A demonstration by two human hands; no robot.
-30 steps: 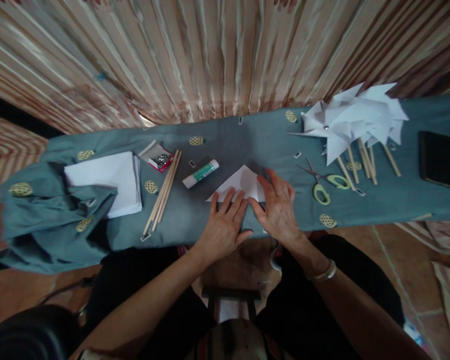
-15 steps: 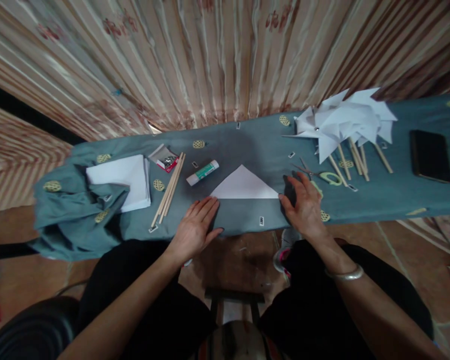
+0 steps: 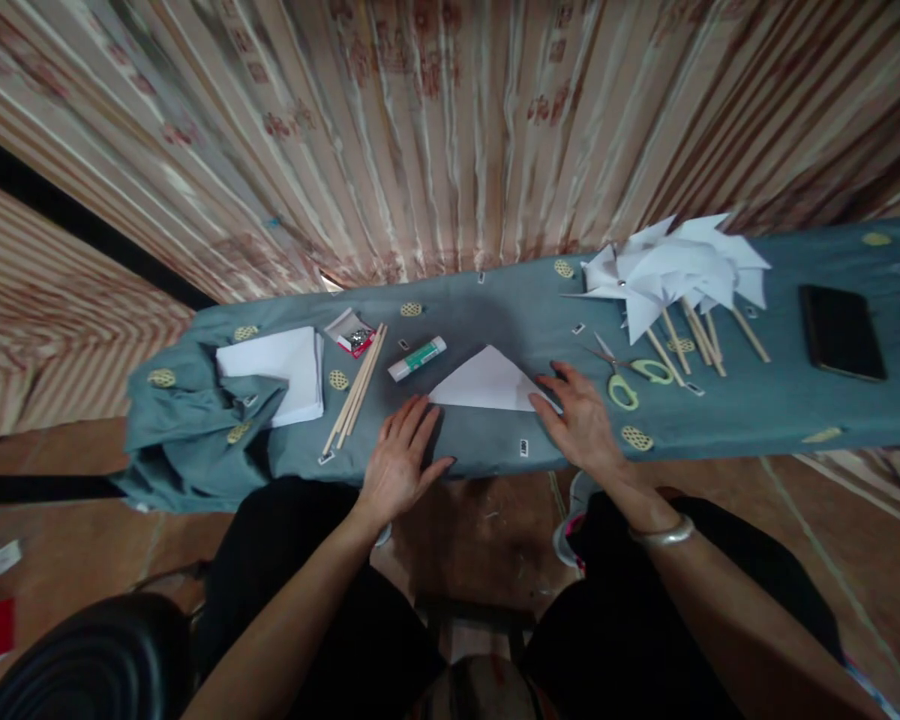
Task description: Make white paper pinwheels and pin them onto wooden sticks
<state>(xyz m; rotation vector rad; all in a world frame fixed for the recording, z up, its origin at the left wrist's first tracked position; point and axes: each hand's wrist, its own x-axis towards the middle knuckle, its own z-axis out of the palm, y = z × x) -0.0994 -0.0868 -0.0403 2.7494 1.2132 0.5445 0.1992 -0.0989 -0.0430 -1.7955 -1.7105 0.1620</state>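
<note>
A white sheet of paper (image 3: 484, 382), folded into a triangle, lies on the cloth in front of me with its peak pointing away. My left hand (image 3: 401, 455) rests palm down, fingers stretched, fingertips at the paper's left corner. At the right corner is my right hand (image 3: 576, 415), its thumb and fingers spread apart and touching the paper. That corner is partly hidden under the hand. Just beyond the right hand lie green-handled scissors (image 3: 624, 372), blades parted. A glue stick (image 3: 418, 358) lies behind the paper's left side.
Wooden sticks (image 3: 356, 390), an opened packet of small metal pieces (image 3: 351, 333) and a stack of white paper (image 3: 300, 375) sit to the left. Several paper pinwheels (image 3: 690, 265) on sticks and a black phone (image 3: 842, 333) lie to the right. A curtain (image 3: 450, 130) hangs behind the cloth-covered table (image 3: 487, 310).
My right hand has moved left from the paper's corner tip onto its right end, uncovering more of the scissors. My left hand stays at the left corner. The view has shifted slightly.
</note>
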